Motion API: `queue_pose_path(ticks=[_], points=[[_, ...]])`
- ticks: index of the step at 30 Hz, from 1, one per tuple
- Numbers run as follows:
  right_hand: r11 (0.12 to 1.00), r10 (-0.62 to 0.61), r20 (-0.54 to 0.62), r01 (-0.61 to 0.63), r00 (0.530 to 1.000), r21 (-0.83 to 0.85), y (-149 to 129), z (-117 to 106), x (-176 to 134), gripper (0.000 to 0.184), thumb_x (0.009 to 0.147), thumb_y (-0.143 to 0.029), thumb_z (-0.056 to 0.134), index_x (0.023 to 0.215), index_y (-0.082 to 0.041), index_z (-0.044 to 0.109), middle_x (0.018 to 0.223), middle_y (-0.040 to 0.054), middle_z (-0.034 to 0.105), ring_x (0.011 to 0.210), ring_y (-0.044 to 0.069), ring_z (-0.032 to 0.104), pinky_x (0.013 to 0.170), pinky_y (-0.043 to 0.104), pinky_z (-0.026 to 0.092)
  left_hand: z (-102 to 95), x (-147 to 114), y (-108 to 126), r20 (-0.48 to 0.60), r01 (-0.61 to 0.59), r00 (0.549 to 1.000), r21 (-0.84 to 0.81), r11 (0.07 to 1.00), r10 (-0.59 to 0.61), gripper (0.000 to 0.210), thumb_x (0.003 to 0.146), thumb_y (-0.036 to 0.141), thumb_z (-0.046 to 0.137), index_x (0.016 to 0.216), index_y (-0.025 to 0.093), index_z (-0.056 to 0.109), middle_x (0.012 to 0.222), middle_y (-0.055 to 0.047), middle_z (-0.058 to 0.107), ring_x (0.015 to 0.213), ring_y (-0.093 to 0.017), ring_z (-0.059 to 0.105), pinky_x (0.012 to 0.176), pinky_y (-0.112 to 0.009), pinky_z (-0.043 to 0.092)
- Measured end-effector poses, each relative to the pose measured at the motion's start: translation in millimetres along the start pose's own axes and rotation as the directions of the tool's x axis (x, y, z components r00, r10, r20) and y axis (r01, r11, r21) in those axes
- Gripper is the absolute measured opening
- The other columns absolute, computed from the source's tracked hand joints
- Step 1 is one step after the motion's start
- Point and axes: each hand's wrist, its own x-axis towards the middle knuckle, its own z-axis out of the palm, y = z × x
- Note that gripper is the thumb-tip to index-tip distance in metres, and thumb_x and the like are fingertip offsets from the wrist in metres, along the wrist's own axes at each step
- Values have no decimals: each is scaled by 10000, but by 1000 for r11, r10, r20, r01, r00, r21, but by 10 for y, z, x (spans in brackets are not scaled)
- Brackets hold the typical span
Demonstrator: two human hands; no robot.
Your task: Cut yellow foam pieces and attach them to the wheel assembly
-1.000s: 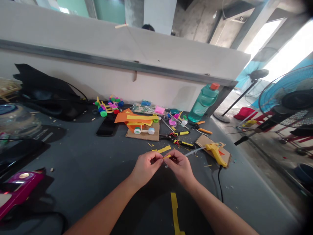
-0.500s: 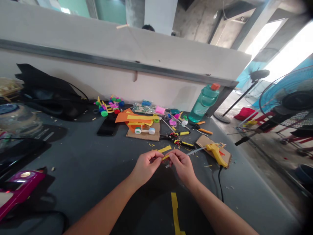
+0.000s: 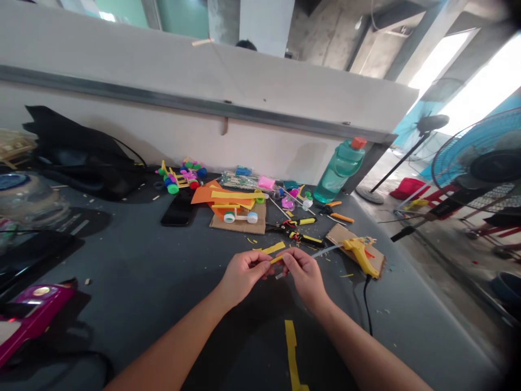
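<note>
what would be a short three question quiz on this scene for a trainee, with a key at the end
1. Multiple choice: what colour is the small piece held between the fingers of the left hand and the right hand?
a) pink
b) yellow
c) green

2. True or false: the bottle stands to the right of the phone.

3. Fill in the gap: the glue gun lies on a piece of ____.

Key: 1. b; 2. true; 3. cardboard.
</note>
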Motion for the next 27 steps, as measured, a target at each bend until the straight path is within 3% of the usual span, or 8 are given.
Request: queue_pose_path(ticks=[12,20,24,27], points=[[998,4,-22,-3,1000,69,12,-35,25,247,856,-377,529,742,-173,610,666,6,616,536,112,488,514,230,406,12,7,17,-7,71,997,-190,979,-74,208,743,239,592,902,134,677,756,-49,695,700,-158,621,622,-268,485],[1000,-18,-31,18,999,6,-3,-26,20,255,861,-393,522,814,-169,636,675,13,619,519,117,488,500,240,412,-2,37,9,-98,39,995,40,998,-35,209,834,294,473,725,154,586,501,22,557,497,-112,503,530,-227,388],[999,-36,-34,35,999,-36,11,-23,11,242,865,-384,520,849,-178,646,672,10,620,531,122,503,512,249,433,1,6,-11,-40,-13,999,87,996,17,320,849,432,495,699,161,576,575,3,594,551,-122,524,550,-230,388],[999,-43,-25,42,999,-35,22,-18,10,289,881,-411,484,844,-178,651,683,23,631,546,130,514,518,254,446,8,-11,-8,-48,-32,998,122,992,38,302,834,432,530,697,167,579,607,1,607,576,-129,535,565,-234,395]])
